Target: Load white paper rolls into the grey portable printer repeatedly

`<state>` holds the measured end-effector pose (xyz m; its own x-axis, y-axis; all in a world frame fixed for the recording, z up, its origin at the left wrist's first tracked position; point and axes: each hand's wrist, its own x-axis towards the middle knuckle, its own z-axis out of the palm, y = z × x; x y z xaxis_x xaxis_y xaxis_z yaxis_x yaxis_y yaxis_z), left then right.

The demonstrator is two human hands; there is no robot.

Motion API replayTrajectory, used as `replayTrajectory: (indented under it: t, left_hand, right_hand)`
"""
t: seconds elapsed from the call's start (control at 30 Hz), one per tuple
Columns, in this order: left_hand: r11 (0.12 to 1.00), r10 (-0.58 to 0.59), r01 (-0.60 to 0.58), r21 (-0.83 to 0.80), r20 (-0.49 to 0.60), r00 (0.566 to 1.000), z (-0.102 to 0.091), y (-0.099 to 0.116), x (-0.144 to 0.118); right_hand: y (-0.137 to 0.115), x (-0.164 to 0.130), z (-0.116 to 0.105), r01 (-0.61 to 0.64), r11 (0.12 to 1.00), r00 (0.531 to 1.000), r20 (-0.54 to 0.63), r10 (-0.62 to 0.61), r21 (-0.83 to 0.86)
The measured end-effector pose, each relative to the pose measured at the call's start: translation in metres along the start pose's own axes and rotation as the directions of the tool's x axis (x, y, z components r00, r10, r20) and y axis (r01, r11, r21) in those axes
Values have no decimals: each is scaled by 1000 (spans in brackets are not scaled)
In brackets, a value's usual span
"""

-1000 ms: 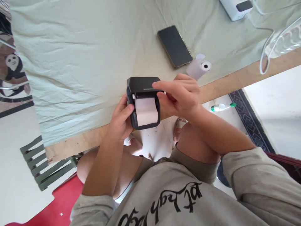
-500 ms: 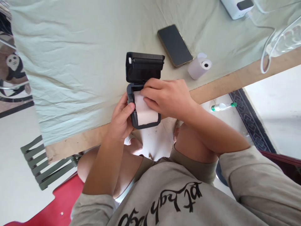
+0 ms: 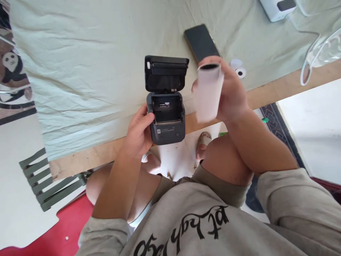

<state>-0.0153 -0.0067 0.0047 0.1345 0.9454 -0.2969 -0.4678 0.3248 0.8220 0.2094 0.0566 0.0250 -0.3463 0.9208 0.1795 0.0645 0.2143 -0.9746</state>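
Fingers (image 3: 226, 65) of the right hand (image 3: 234, 93) curl snugly around a paper roll (image 3: 208, 94), beside the lid-up printer (image 3: 168, 134). Left hand (image 3: 140, 133) grips the printer's side, presumably to steady it, leaving the bay (image 3: 166, 116) unobstructed.

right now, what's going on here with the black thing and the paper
A person's left hand holds a small dark device with its lid open and its inside showing. The right hand grips a white paper roll, slightly blurred, apart from the device. Another roll, partly hidden, and a phone lie on the cloth-covered table.
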Motion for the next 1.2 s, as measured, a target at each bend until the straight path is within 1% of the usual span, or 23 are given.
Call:
replayTrajectory:
  t: [0.1,0.17,0.23,0.3,0.37,0.4,0.43,0.47,0.53,0.6,0.63,0.7,0.77,0.8,0.83,0.87,0.9,0.97,1.03,1.1,1.2]
  left_hand:
    - [1000,-17,17,1,1,1000,0,1,0]
    - [1000,-17,17,0,9,1000,1,1,-1]
    - [1000,-22,22,11,21,1000,1,1,-2]
    - [1000,-20,20,10,32,999,1,1,-3]
    - [1000,-27,27,-5,33,999,1,1,-3]
    - [999,-29,29,-15,29,999,1,1,-3]
    - [999,-26,26,-24,25,999,1,1,-3]
    - [999,-20,20,-29,17,1000,1,1,-2]
    - [999,5,-5,-33,7,1000,1,0,-1]
    - [999,17,-17,-34,0,1000,1,0,0]
    - [999,17,-17,-38,-2,1000,2,0,0]
    - [999,6,-6,-43,-7,1000,3,0,0]
    - [999,0,-1,-36,-13,1000,4,1,0]
    - [1000,-3,3,-26,-10,1000,5,1,0]
    - [1000,-3,3,-16,-7,1000,5,1,0]
    - [1000,-2,2,-4,-5,1000,5,1,0]
    - [1000,3,-3,5,-6,1000,5,1,0]
    - [1000,15,-15,19,-8,1000,5,1,0]
    - [999,38,-38,22,-7,999,4,0,0]
    - [999,47,-47,20,10,999,4,0,1]
    - [998,57,-57,10,30,998,3,-1,2]
  right_hand:
    - [25,7,-8,-118,988,985,-115,130,99]
    - [32,7,-7,-154,985,973,-162,165,79]
    - [33,3,-6,-131,991,974,-188,125,-23]
    - [31,0,-5,-65,967,977,-212,12,-245]
    - [32,-1,-6,-2,874,976,-191,-103,-485]
    - [34,-1,-7,12,825,979,-163,-126,-566]
    - [37,-1,-8,11,785,984,-135,-120,-619]
    - [39,-1,-8,1,758,990,-108,-95,-653]
    - [39,-3,-10,-16,738,996,-77,-49,-675]
    - [31,-9,-11,0,747,994,-80,-71,-664]
    - [23,-13,-13,22,755,989,-97,-113,-655]
    - [7,-23,-19,63,753,955,-180,-237,-655]
    - [-4,-31,-31,59,725,874,-315,-370,-686]
    - [-5,-33,-38,36,708,829,-375,-415,-705]
    - [-2,-34,-45,1,693,796,-419,-436,-721]
    - [3,-34,-53,-42,682,782,-448,-432,-730]
    - [11,-32,-61,-81,676,788,-462,-406,-732]
    - [30,-28,-73,-142,674,835,-454,-312,-725]
    - [47,-25,-80,-186,664,877,-426,-221,-725]
    - [56,-23,-83,-215,656,894,-416,-166,-724]
    - [54,-22,-80,-242,669,895,-429,-127,-703]
